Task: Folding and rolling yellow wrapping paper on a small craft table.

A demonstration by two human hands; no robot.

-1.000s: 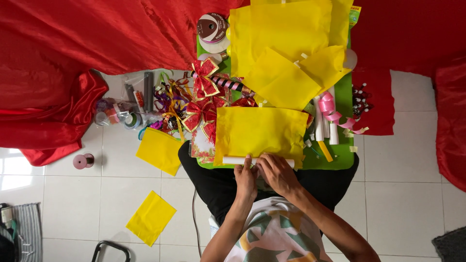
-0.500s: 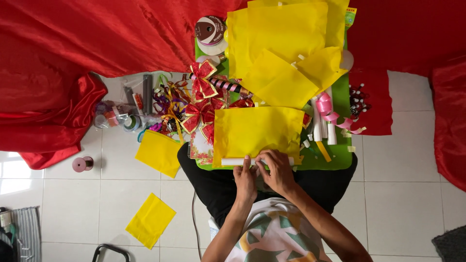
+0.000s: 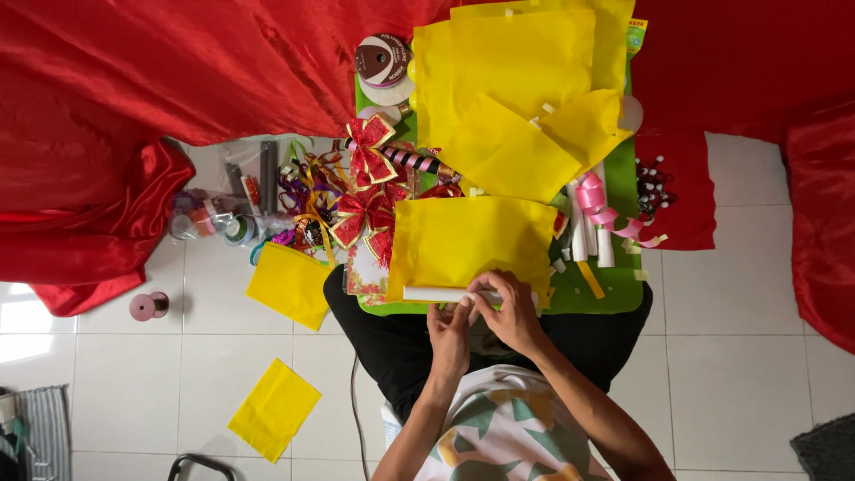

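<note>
A wide sheet of shiny red satin cloth (image 3: 160,80) covers the top and left of the scene, spilling in folds onto the white tiled floor (image 3: 730,356). A low green work board (image 3: 614,289) sits in front of the person, heaped with large flat yellow fabric bags (image 3: 517,80). One more yellow fabric bag (image 3: 472,240) lies flat at the board's near edge, and along its bottom rim lies a slim white paper roll (image 3: 436,294). Two loose yellow fabric squares rest on the floor at left, one just beside the board (image 3: 289,285), one nearer the camera (image 3: 273,408).

The right hand (image 3: 508,312) curls over the right end of the white roll, fingers bent and closed around it in a pinch. The left hand (image 3: 450,334) sits just below the roll, fingertips raised to its lower edge and touching it; how firmly it grips I cannot tell.

Red and gold ribbon bows (image 3: 365,209) lie at the board's left edge, next to a tangle of coloured ribbon spools (image 3: 223,223). A curl of pink ribbon (image 3: 592,200) lies at right over white sticks. A small pink spool (image 3: 147,305) stands alone on the floor.
</note>
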